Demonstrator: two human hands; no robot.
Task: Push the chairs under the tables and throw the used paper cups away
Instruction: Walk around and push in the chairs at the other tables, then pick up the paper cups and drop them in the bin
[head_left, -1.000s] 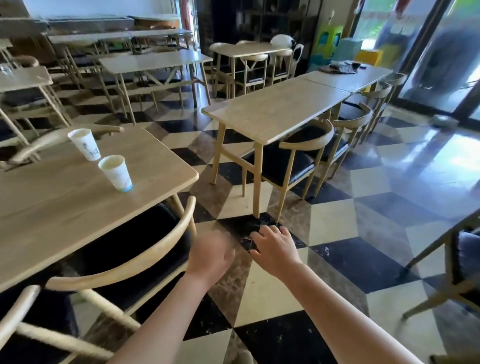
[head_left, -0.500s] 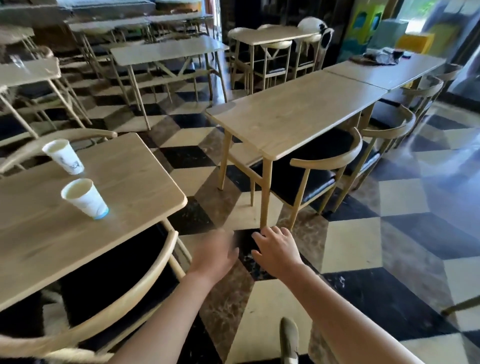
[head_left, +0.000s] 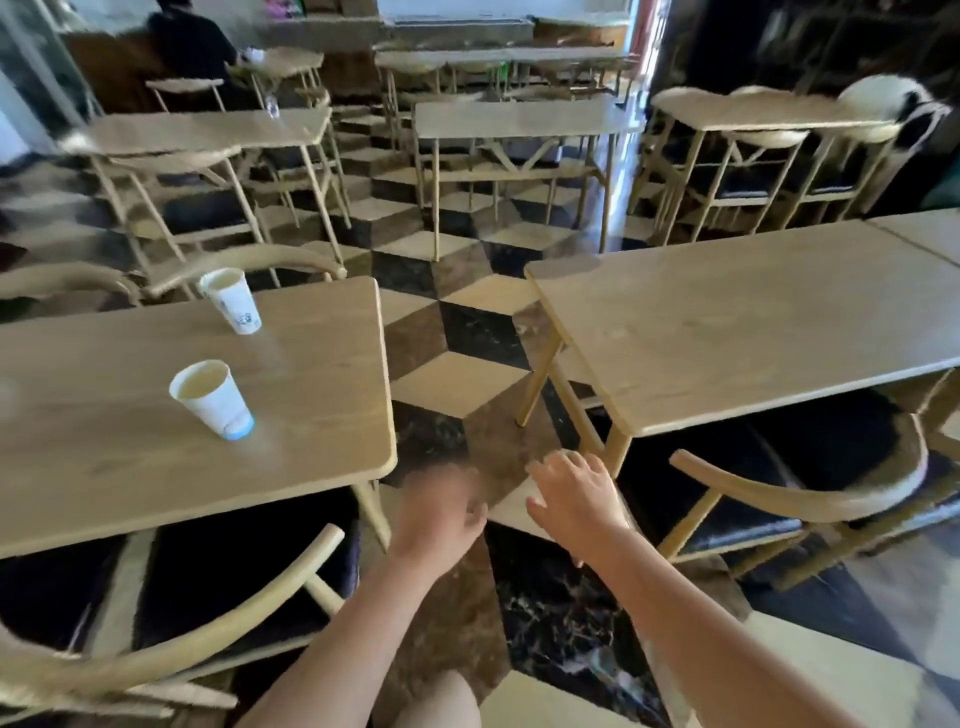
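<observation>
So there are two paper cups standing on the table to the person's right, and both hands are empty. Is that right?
Not quite. The two paper cups, the nearer cup and the farther cup, stand on the left table, not the right one, as the head view shows. The right table carries no cups. The rest holds: the left hand and right hand hold nothing.

Two paper cups (head_left: 213, 399) on left table (head_left: 322, 374), chair (head_left: 171, 654) beneath.

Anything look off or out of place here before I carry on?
Two used paper cups, near cup and far cup, stand upright on the left table. Nothing spilled or damaged.
</observation>
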